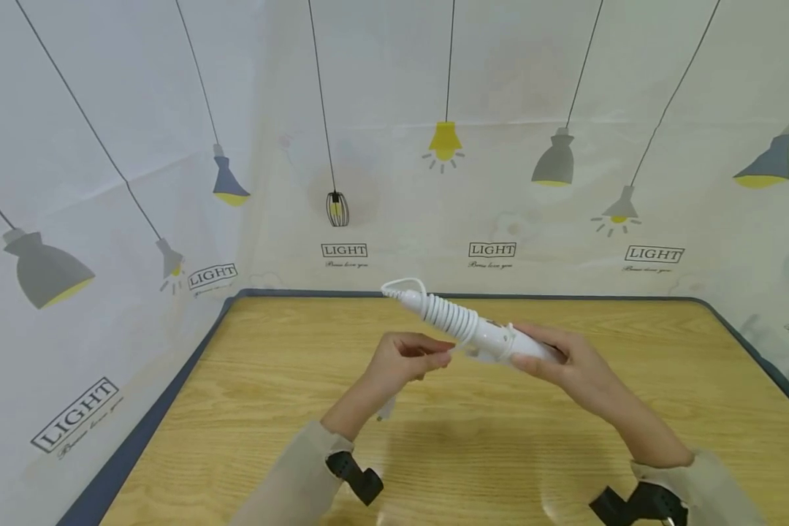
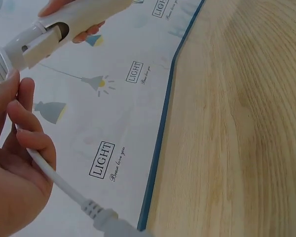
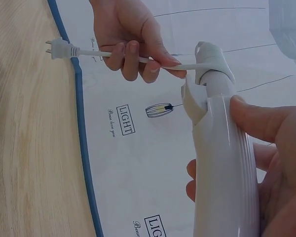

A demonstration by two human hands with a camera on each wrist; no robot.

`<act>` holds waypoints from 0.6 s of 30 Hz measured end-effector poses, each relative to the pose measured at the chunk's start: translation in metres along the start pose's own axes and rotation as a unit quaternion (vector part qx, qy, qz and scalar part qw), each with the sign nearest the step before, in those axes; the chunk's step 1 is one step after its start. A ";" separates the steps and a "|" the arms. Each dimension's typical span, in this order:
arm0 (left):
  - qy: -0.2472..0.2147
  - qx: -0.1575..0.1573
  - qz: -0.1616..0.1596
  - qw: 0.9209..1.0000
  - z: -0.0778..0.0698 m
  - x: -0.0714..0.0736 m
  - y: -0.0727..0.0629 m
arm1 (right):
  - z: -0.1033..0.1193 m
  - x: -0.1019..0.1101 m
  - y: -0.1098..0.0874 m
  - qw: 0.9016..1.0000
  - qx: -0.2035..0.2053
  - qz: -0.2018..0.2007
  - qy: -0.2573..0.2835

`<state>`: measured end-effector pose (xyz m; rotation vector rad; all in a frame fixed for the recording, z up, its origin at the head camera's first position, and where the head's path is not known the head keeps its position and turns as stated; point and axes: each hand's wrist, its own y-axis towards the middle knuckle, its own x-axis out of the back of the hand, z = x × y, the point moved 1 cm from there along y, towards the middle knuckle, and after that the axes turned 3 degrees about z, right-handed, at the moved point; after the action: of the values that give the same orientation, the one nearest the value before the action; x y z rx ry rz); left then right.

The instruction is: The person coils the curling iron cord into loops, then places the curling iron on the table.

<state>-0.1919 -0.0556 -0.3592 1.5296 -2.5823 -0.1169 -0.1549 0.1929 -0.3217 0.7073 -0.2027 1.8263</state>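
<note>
My right hand grips a white curling iron by its smooth, thick end, tilted with its far tip up and to the left above the table. White cord is wound in several turns round the other end, with a small loop at the tip. My left hand pinches the free length of cord close beside the windings, its fingers curled along it. From under that hand hangs the two-pronged plug. A raised lever piece stands out from the iron's side near the windings.
Below both hands lies a wood-grain table with a dark blue edge. A pale backdrop printed with hanging lamps rises behind and at the sides. Black wrist cameras are strapped over both sleeves.
</note>
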 end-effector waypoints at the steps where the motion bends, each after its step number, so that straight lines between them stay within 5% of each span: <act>1: -0.007 -0.003 0.013 1.000 0.005 0.002 0.001 | 0.001 0.001 -0.001 1.000 -0.003 -0.001 -0.002; 8: -0.060 -0.009 0.099 0.993 0.026 0.020 0.000 | 0.002 0.010 -0.003 1.000 -0.023 -0.010 0.003; 14: -0.104 0.002 0.091 0.990 0.031 0.029 -0.002 | 0.004 0.017 -0.004 1.000 -0.013 -0.024 0.007; 18: -0.078 0.021 0.080 0.993 0.031 0.030 0.005 | 0.010 0.014 -0.005 0.999 0.025 -0.022 0.009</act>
<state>-0.2157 -0.0795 -0.3872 1.3695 -2.8357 -0.1729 -0.1496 0.2016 -0.3073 0.7248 -0.1299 1.7998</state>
